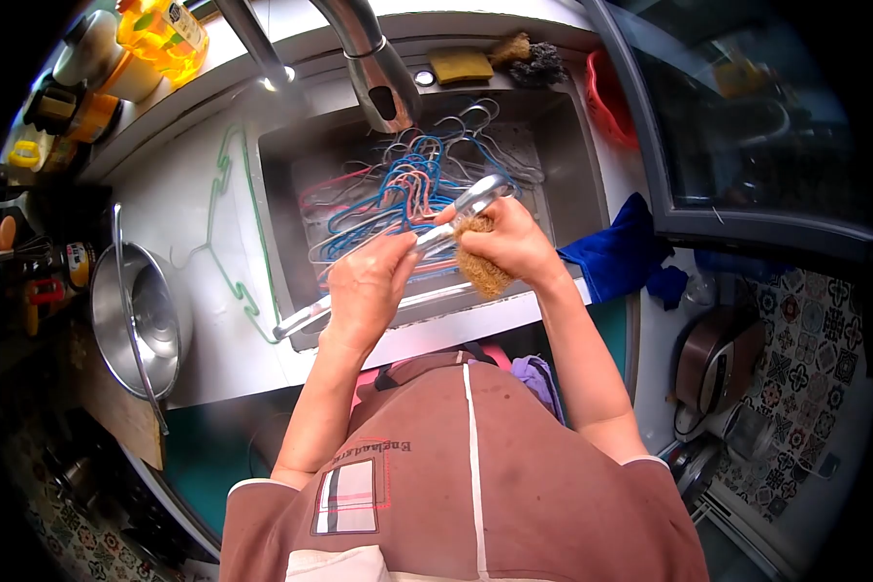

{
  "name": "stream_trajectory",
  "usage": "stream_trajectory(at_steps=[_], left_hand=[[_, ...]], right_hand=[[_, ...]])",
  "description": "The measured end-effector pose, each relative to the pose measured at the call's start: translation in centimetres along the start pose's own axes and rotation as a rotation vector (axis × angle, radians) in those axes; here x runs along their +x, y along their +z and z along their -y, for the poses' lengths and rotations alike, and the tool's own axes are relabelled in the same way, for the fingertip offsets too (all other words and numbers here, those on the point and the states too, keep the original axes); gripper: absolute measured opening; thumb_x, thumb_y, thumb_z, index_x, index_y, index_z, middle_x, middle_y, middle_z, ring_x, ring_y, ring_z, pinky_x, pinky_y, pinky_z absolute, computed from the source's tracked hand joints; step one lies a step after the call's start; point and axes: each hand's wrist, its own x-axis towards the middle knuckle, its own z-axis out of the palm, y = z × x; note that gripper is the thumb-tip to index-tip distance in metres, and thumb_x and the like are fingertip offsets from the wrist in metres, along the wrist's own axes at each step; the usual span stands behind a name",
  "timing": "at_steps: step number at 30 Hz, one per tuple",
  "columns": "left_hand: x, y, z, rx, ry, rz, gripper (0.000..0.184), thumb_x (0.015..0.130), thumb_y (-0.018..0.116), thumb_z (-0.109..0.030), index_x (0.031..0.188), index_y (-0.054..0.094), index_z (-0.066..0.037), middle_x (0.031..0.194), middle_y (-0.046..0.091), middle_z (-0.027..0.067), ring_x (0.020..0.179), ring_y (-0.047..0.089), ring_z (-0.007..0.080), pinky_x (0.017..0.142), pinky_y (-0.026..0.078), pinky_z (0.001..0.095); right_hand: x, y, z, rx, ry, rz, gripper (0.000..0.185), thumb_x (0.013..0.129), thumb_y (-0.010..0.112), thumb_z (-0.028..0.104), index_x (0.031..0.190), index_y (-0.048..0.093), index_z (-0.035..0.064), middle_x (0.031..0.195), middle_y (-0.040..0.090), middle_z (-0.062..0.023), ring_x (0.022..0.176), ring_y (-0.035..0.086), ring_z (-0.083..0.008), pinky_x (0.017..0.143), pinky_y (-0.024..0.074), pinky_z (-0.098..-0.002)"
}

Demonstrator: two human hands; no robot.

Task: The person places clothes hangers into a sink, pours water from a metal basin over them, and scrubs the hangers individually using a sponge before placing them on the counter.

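My left hand (367,281) is closed round a silver metal bar (436,236) held slantwise over the sink's front edge. The bar has a thick, curved, shiny end at its upper right; its exact kind I cannot make out. My right hand (514,242) grips a brown scouring pad (482,264) pressed against the bar close to that end. Below both hands, a pile of blue, pink and silver clothes hangers (417,184) lies in the sink (572,155). On the counter left of the sink rests a green hanger (210,218).
A faucet (383,87) hangs over the back of the sink. A yellow sponge (460,66) and dark scrubber (538,66) sit behind it. At left stands a steel bowl (116,310); at right lie a blue cloth (619,247) and a red container (606,102) beside a dark window frame.
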Motion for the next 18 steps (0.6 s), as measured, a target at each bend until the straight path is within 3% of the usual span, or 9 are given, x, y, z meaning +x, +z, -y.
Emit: stream_trajectory(at_steps=[5, 8, 9, 12, 13, 16, 18], left_hand=[[0.3, -0.8, 0.0, -0.047, -0.022, 0.039, 0.014, 0.077, 0.066, -0.013, 0.089, 0.066, -0.006, 0.078, 0.064, 0.0118, 0.067, 0.063, 0.0260, 0.058, 0.049, 0.0307], [0.5, -0.8, 0.0, -0.040, -0.007, 0.022, 0.014, 0.076, 0.066, -0.013, 0.089, 0.065, -0.007, 0.079, 0.064, 0.0105, 0.067, 0.063, 0.0261, 0.057, 0.049, 0.0309], [0.6, -0.7, -0.1, -0.007, 0.000, 0.022, 0.014, 0.076, 0.066, -0.013, 0.089, 0.065, -0.007, 0.079, 0.064, 0.0098, 0.067, 0.062, 0.0261, 0.057, 0.049, 0.0309], [0.7, -0.7, -0.7, 0.114, 0.007, 0.037, 0.015, 0.076, 0.066, -0.013, 0.090, 0.064, -0.008, 0.080, 0.064, 0.0078, 0.066, 0.062, 0.0261, 0.057, 0.049, 0.0311], [0.8, -0.7, -0.9, 0.165, 0.002, 0.056, 0.014, 0.076, 0.066, -0.013, 0.090, 0.064, -0.009, 0.080, 0.064, 0.0073, 0.066, 0.062, 0.0261, 0.057, 0.049, 0.0312], [0.6, -0.3, -0.3, 0.194, 0.012, 0.044, 0.014, 0.077, 0.066, -0.014, 0.089, 0.064, -0.009, 0.079, 0.064, 0.0070, 0.066, 0.062, 0.0259, 0.056, 0.049, 0.0315], [0.3, 0.2, 0.6, 0.143, 0.017, 0.018, 0.013, 0.077, 0.066, -0.014, 0.089, 0.064, -0.008, 0.079, 0.064, 0.0071, 0.066, 0.062, 0.0259, 0.056, 0.049, 0.0315]], right_hand=[[-1.0, -1.0, 0.2, 0.043, -0.013, 0.079, 0.038, 0.074, 0.060, 0.003, 0.112, 0.057, -0.0013, 0.101, 0.061, -0.0078, 0.092, 0.056, -0.0124, 0.082, 0.0454, -0.0270], [-0.8, -0.7, -0.1, 0.082, 0.062, 0.010, 0.038, 0.077, 0.061, 0.006, 0.113, 0.056, -0.0013, 0.102, 0.061, -0.0071, 0.091, 0.057, -0.0123, 0.081, 0.0454, -0.0266], [-0.7, 0.2, 0.6, 0.227, -0.006, -0.040, 0.032, 0.078, 0.062, 0.009, 0.108, 0.059, -0.0006, 0.097, 0.062, -0.0065, 0.087, 0.058, -0.0115, 0.078, 0.0462, -0.0257], [0.5, 1.9, -0.2, 0.070, -0.043, -0.229, 0.024, 0.078, 0.063, 0.010, 0.100, 0.062, -0.0001, 0.089, 0.063, -0.0060, 0.082, 0.058, -0.0106, 0.073, 0.0464, -0.0240], [0.8, 2.3, -0.7, 0.154, -0.026, -0.275, 0.019, 0.078, 0.062, 0.011, 0.093, 0.064, 0.0002, 0.085, 0.063, -0.0056, 0.079, 0.058, -0.0103, 0.070, 0.0464, -0.0239], [1.0, 2.9, -1.1, 0.173, 0.032, -0.290, 0.019, 0.077, 0.060, 0.010, 0.093, 0.064, 0.0001, 0.084, 0.063, -0.0051, 0.078, 0.058, -0.0109, 0.069, 0.0469, -0.0254], [1.1, 2.2, -1.7, 0.127, 0.009, -0.186, 0.021, 0.074, 0.058, 0.008, 0.093, 0.064, 0.0007, 0.084, 0.063, -0.0053, 0.079, 0.059, -0.0127, 0.071, 0.0478, -0.0278]])
